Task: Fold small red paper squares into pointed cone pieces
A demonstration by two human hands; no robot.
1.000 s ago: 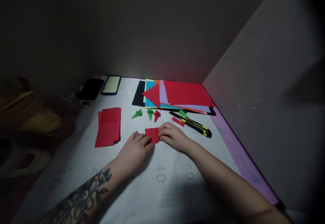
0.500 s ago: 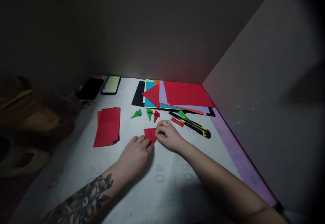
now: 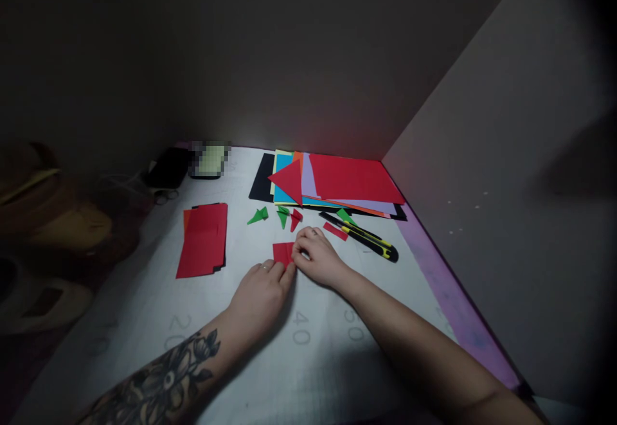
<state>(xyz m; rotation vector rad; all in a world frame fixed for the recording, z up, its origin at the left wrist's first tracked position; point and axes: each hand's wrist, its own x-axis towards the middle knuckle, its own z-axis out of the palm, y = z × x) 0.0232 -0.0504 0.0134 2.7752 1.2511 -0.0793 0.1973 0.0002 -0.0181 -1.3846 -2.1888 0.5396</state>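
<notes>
One bench [image 3: 328,373] spans the lower frame. One stack of coloured sheets [image 3: 357,177]: upper centre. Two hands: left hand [image 3: 263,287], fingers lowered, grip cannot be determined; right hand [image 3: 318,258], narrow pinch. One red-topped stack [image 3: 202,238]: left of centre. One cutter knife [image 3: 371,243]: right of centre. One red paper [image 3: 281,253]: frame centre, under the left fingertips, right edge pinched. Above it: two green folded pieces [image 3: 259,215], one red folded piece [image 3: 295,219].

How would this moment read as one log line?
left hand: on small red paper | right hand: at its right side | nearby: craft knife
</notes>
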